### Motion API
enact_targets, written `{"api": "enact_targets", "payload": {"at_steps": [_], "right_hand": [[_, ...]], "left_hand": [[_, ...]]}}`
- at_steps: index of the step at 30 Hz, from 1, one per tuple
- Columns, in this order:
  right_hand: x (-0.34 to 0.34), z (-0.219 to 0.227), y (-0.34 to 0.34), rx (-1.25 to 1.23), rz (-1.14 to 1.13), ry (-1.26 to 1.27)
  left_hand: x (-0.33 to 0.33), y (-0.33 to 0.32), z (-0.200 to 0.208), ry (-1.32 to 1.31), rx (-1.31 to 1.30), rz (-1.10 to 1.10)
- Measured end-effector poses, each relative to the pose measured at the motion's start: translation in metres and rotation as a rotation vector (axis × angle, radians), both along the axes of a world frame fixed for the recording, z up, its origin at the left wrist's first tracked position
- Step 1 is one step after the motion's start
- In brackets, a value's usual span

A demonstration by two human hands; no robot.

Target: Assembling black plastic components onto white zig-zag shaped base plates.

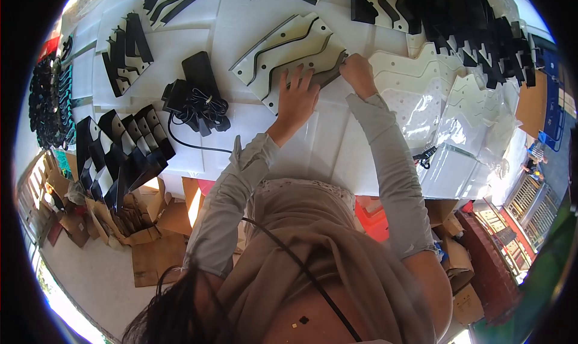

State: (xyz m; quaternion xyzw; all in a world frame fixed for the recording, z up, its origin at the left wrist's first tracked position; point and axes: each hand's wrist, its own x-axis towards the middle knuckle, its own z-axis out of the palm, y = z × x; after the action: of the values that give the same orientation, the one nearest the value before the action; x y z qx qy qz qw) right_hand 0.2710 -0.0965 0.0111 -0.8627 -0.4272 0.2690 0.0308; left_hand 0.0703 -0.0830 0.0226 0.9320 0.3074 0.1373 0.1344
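Note:
In front of me on the white-covered table lies a group of cream panels (288, 50) with small holes and wavy black edges, partly overlapping. My left hand (295, 98) rests flat on the near panel, its fingers spread. At the right end of the same panel, my right hand (359, 74) has its fingers curled together at the corner. What they pinch there, if anything, is too small to make out. Plain cream wavy-edged sheets (403, 73) lie just right of that hand, some under clear plastic (415, 112).
Black cables and an adapter (201, 97) lie to the left. Black-and-white folded pieces (123, 151) stand at the left edge, more black pieces (481, 37) at the far right. Small black scissors (425, 157) lie near right. Cardboard boxes (150, 223) sit below the table.

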Motion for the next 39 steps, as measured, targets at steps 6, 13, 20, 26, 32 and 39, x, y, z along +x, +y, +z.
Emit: {"api": "enact_targets", "payload": {"at_steps": [6,13,20,26,32,39], "right_hand": [[0.007,-0.011,-0.003,0.023,-0.003,0.016],[0.023,-0.02,0.0,-0.027,-0.089,0.097],[0.008,-0.003,0.002,-0.001,-0.05,-0.065],[0.018,-0.015,-0.001,-0.051,-0.089,0.02],[0.023,-0.01,0.005,-0.126,-0.103,0.164],[0.032,-0.03,0.004,-0.119,-0.184,0.197]], "left_hand": [[-0.005,-0.002,0.001,-0.021,-0.058,-0.007],[-0.005,-0.002,0.002,-0.07,-0.062,-0.032],[-0.006,-0.002,0.003,-0.059,-0.054,-0.048],[-0.005,-0.003,0.001,-0.071,-0.054,-0.061],[-0.007,-0.003,-0.002,-0.048,-0.042,-0.068],[-0.004,-0.003,-0.002,-0.049,-0.032,-0.063]]}}
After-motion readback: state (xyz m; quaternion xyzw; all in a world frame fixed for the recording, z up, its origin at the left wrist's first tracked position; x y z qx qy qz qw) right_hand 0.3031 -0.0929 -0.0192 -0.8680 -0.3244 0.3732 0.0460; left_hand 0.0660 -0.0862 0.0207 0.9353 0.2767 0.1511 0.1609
